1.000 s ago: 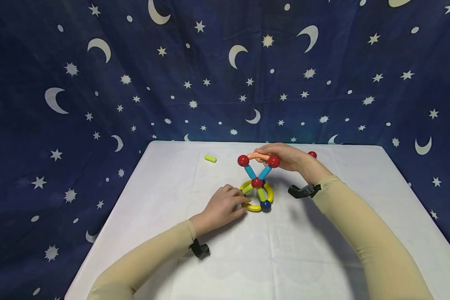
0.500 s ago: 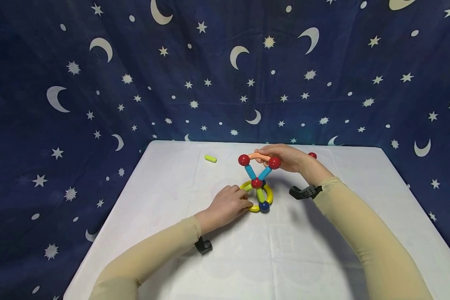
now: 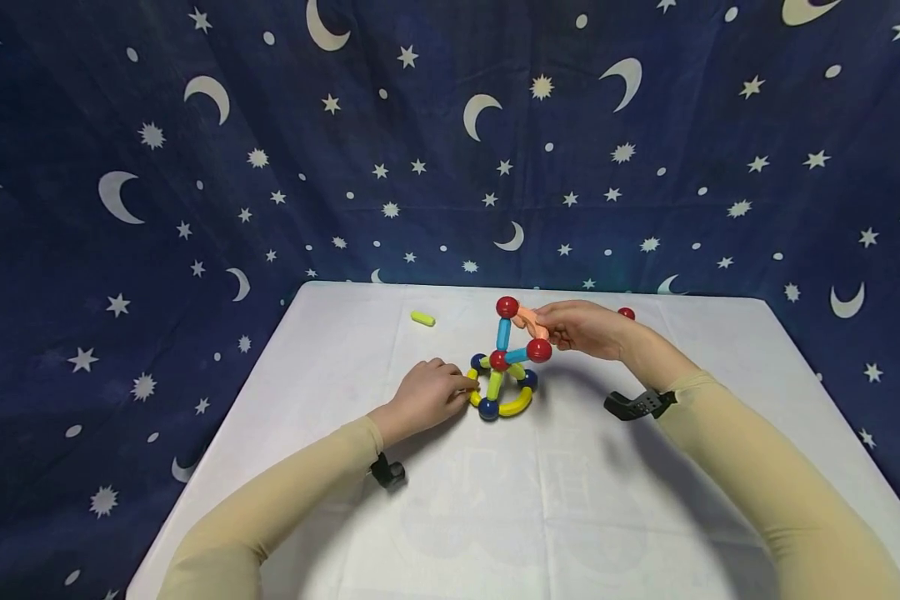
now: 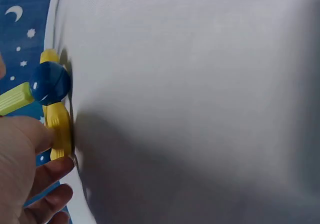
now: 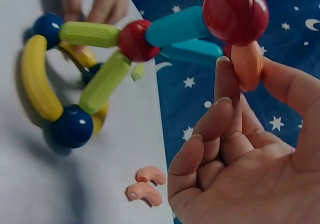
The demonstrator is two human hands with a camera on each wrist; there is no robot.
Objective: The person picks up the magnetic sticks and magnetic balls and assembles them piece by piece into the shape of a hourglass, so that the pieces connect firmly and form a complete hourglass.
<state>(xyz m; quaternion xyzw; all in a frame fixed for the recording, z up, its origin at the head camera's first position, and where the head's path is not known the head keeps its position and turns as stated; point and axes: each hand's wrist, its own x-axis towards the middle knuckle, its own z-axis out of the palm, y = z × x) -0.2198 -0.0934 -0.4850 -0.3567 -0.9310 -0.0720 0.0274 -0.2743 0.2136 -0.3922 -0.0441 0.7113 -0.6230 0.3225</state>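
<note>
A figure of magnetic balls and sticks stands on the table. Its base is a ring of yellow curved sticks joined by dark blue balls. Lime sticks slope up to a central red ball, where two blue sticks lead on to two outer red balls. An orange curved stick bridges those two. My right hand pinches this orange stick between thumb and fingers. At the base's left side my left hand pinches a yellow curved stick between thumb and forefinger.
On the white table, a loose lime stick lies at the back. A red ball is behind the right hand. Two loose orange curved sticks show in the right wrist view. A dark star-patterned cloth hangs behind.
The figure has turned and shifted slightly left. Its right outer red ball has dropped lower and the other risen. My right hand has moved slightly down and right; my left hand has drawn slightly left.
</note>
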